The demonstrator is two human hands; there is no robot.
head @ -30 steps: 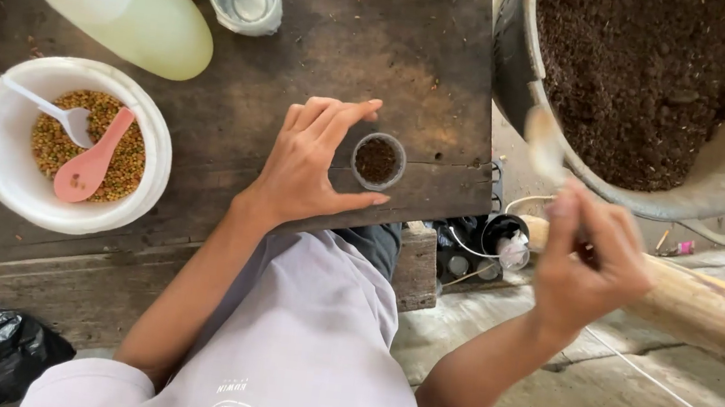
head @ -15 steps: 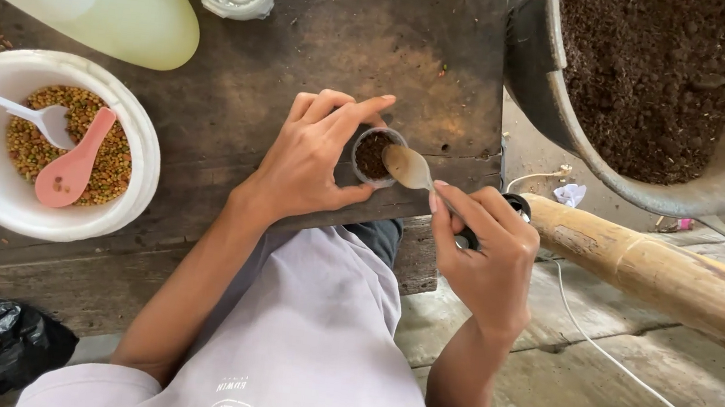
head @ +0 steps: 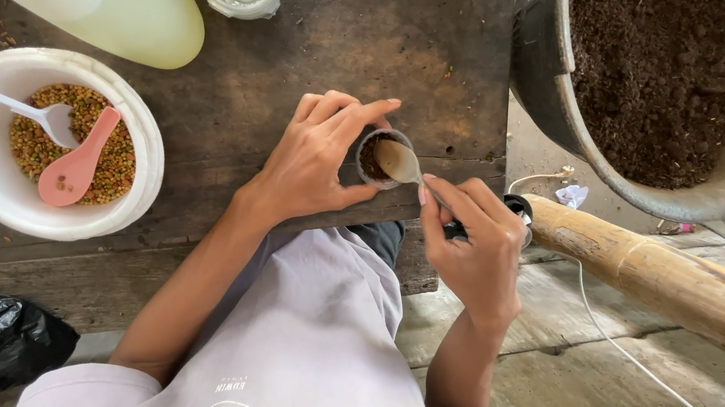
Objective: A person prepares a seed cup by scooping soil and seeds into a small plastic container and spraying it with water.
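Fingers: we are curling our left hand (head: 317, 166) around the small cup (head: 377, 158) at the bench (head: 327, 36) edge; our right hand (head: 472, 243) is pinching the spoon (head: 402, 163) over it.
Risk: soil is likely spilling past the narrow rim if we are tipping too fast.

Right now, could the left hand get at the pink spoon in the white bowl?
Probably yes. The left hand is wrapped around the small cup, but the dark tabletop between it and the pink spoon in the white bowl looks unobstructed.
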